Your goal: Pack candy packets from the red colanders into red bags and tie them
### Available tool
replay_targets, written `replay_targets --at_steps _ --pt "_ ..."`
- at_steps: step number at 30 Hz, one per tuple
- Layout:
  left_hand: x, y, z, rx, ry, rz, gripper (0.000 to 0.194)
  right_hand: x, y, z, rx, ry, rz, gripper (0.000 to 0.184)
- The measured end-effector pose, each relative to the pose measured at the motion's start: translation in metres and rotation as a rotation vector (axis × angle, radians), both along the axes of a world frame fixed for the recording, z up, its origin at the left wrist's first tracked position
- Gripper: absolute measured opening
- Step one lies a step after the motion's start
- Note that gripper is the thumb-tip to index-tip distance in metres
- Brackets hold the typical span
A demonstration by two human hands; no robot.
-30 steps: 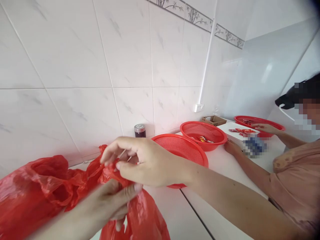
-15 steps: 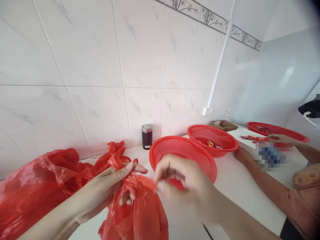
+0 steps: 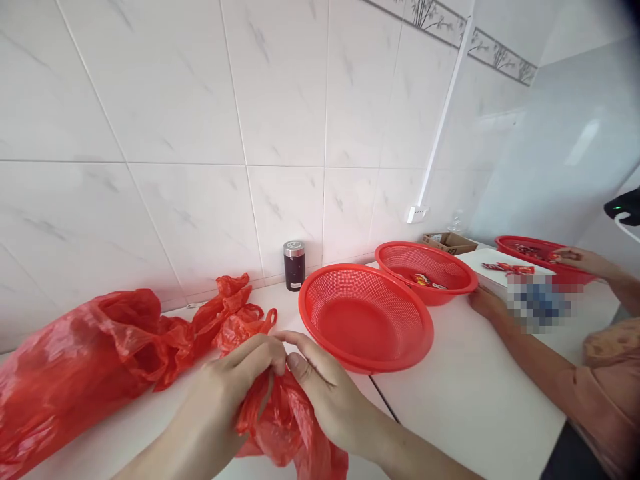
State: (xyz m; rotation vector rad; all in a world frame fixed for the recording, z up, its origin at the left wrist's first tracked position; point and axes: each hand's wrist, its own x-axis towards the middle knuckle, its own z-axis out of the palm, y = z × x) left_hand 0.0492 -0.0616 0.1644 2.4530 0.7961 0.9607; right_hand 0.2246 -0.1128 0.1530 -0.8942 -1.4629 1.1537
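A thin red plastic bag (image 3: 280, 427) is gathered between my two hands, low in the middle of the head view. My left hand (image 3: 240, 383) is closed on the bag's bunched top from the left. From the right, my right hand (image 3: 325, 387) grips the same crumpled plastic, its thumb close to my left fingers. Their fingertips nearly meet, and part of the bag is hidden under them. Beyond my hands stands a red mesh basket (image 3: 360, 327) with nothing in it. At the left lies another large, filled red plastic bag (image 3: 75, 373) with its neck twisted.
Behind stand a dark tumbler (image 3: 295, 267) and a second red basket (image 3: 425, 267) holding some small packets. At right, a co-worker's hand (image 3: 575, 259) reaches over a third basket (image 3: 515, 241), beside a white board (image 3: 480, 259) with red packets. A cardboard box (image 3: 450, 243) sits by the wall.
My right hand has moved left from the front of the basket onto the bag. Both hands now meet at the bag's top. The co-worker's far hand has shifted from the board to the third basket.
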Motion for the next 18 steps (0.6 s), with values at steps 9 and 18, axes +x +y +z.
replay_targets --at_steps 9,18 --pt "-0.003 -0.011 -0.001 0.226 0.225 -0.126 0.047 0.012 -0.019 -0.003 -0.007 0.013 -0.066 0.025" --pt "-0.062 0.001 -0.049 0.265 0.191 -0.049 0.025 0.06 -0.062 -0.06 -0.279 -0.046 -0.279 0.045"
